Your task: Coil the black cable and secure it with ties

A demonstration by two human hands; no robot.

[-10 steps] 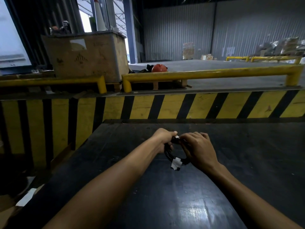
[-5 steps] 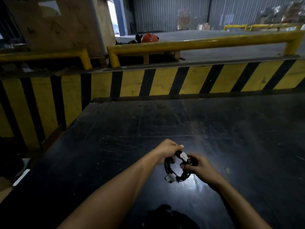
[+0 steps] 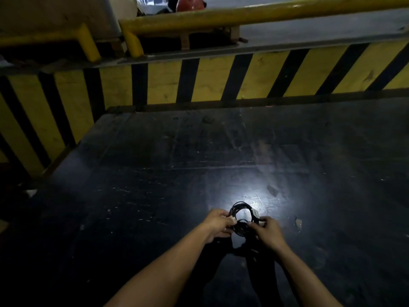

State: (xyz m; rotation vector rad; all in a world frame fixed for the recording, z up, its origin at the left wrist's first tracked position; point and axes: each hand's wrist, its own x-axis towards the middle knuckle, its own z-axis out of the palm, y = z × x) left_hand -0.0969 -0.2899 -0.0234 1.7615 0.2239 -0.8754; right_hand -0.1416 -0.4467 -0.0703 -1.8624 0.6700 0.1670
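Note:
A small coil of black cable [image 3: 240,209] is held just above the dark tabletop [image 3: 155,173], its loop standing out against a bright glare patch. My left hand [image 3: 218,224] pinches the coil's left side, where a pale piece shows between the fingers. My right hand [image 3: 269,232] grips the coil's right side, next to a white connector or tie [image 3: 255,214]. The lower part of the coil is hidden between my fingers.
A yellow and black striped barrier [image 3: 221,80] runs along the table's far edge, with yellow guard rails [image 3: 243,13] above it. An orange hard hat [image 3: 190,3] lies beyond the rail. Small scraps [image 3: 297,222] dot the tabletop to the right of my hands.
The camera has tilted down, so my hands sit lower in view. The coil has turned from hanging between my hands to a loop rising above them, with each hand on one side.

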